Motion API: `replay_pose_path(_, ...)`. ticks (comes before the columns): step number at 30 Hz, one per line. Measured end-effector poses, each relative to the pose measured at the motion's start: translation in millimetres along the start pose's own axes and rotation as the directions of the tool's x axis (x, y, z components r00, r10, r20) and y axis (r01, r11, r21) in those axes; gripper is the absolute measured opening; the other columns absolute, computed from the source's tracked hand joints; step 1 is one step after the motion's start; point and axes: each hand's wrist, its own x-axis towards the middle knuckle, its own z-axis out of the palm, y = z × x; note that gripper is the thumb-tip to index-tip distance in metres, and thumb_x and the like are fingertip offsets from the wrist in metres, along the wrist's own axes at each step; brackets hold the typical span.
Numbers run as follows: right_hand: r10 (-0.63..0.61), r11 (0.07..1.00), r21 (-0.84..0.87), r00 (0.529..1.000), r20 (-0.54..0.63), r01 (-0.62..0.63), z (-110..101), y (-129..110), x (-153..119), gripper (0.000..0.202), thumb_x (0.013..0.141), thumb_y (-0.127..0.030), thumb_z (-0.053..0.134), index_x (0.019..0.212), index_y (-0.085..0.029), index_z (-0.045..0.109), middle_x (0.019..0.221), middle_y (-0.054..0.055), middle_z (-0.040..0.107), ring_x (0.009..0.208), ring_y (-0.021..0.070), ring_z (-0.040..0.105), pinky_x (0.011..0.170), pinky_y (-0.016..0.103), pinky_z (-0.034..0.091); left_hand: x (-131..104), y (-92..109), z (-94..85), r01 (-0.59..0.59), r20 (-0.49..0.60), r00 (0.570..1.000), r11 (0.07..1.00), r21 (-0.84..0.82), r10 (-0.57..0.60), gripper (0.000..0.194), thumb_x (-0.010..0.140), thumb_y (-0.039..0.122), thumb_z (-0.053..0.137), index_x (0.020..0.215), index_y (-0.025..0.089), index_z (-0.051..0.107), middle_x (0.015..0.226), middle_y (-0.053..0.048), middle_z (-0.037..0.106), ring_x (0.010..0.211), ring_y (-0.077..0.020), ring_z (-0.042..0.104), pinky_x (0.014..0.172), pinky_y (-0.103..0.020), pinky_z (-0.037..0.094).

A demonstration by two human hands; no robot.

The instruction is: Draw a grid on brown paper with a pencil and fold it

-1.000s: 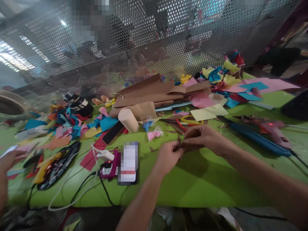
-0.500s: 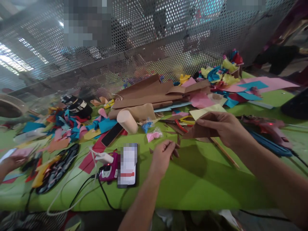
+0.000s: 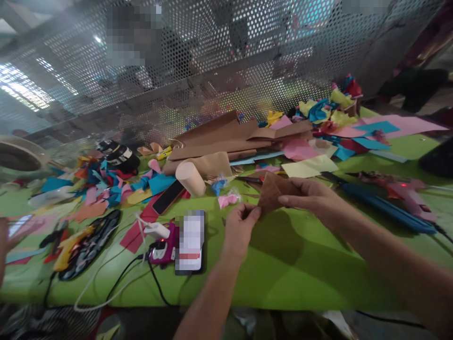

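Observation:
Between my two hands, just above the green table (image 3: 283, 278), is a folded piece of brown paper (image 3: 271, 191) with its pointed corner up. My left hand (image 3: 242, 224) pinches its lower left corner between thumb and fingers. From the right side my right hand (image 3: 307, 196) grips it, thumb in front and fingers partly hidden behind. Scissors (image 3: 249, 179) lie behind the paper, mostly covered. A small bag with a pink piece (image 3: 228, 200) and a blue piece (image 3: 218, 185) rest beyond my left hand. A phone with a lit screen (image 3: 191, 242) lies to its left.
A pink glue gun (image 3: 403, 189) with a red light and a blue long-handled tool (image 3: 385, 208) lie at right. Brown paper sheets (image 3: 219, 137) and a cardboard tube (image 3: 190, 178) stand behind. Left are a power strip (image 3: 163, 248), cables, a yellow glue gun (image 3: 72, 245) and coloured scraps.
My right hand has brought the brown paper down and left, turning its point upward. My left hand has taken hold of its corner. Another person's hand at far left has drawn back.

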Motion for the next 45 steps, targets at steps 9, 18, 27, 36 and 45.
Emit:
replay_pose_path(9,0.019,0.996,-0.094,0.992,0.124,-0.007,0.8,2.4,0.0,0.033,0.058,-0.047,0.085,0.072,-0.02,0.074,0.068,0.001,0.07,0.061,0.0154,0.057,0.061,0.031,0.046,-4.9,5.1,3.7,0.042,0.128,0.991,0.998,-0.052,-0.035,0.036,0.07,0.05,0.08,0.075,0.017,0.067,0.07,0.0,0.06,0.068,-0.0129,0.051,0.067,-0.027,0.039)
replay_pose_path(18,-0.142,0.99,-0.022,0.971,-0.191,0.14,1.7,0.2,-3.1,0.045,0.063,-0.06,0.083,0.083,-0.023,0.068,0.078,0.001,0.067,0.068,0.0144,0.058,0.059,0.026,0.045,-4.6,7.1,2.3,-0.065,-0.112,0.992,0.997,-0.04,0.06,0.035,0.074,0.045,0.077,0.065,0.017,0.058,0.064,0.003,0.05,0.064,-0.0112,0.041,0.063,-0.025,0.033)
replay_pose_path(27,-0.117,0.992,-0.055,0.993,0.024,0.118,16.5,8.5,-5.4,0.046,0.065,-0.06,0.08,0.085,-0.021,0.066,0.08,0.005,0.07,0.075,0.0196,0.062,0.064,0.031,0.048,-6.5,8.5,6.2,-0.017,-0.026,1.0,0.989,-0.147,0.013,0.033,0.071,0.045,0.079,0.068,0.017,0.063,0.066,0.002,0.056,0.066,-0.012,0.048,0.066,-0.025,0.039)
replay_pose_path(36,-0.095,0.989,-0.105,0.99,0.107,0.106,11.1,15.8,-3.0,0.037,0.069,-0.056,0.076,0.079,-0.02,0.075,0.073,0.003,0.07,0.062,0.015,0.053,0.058,0.03,0.042,-5.0,8.2,5.4,-0.046,-0.051,0.998,0.988,-0.148,0.038,0.037,0.068,0.05,0.082,0.071,0.016,0.067,0.069,0.001,0.06,0.068,-0.0123,0.049,0.066,-0.025,0.04)
replay_pose_path(45,-0.106,0.994,0.043,0.99,0.091,0.103,15.9,9.0,-5.2,0.036,0.062,-0.046,0.084,0.083,-0.02,0.071,0.084,0.004,0.073,0.079,0.0209,0.064,0.078,0.035,0.052,-5.9,5.9,6.2,0.023,-0.026,0.999,0.973,-0.229,-0.03,0.04,0.063,0.05,0.086,0.068,0.016,0.065,0.067,0.002,0.061,0.065,-0.0108,0.052,0.065,-0.023,0.041)
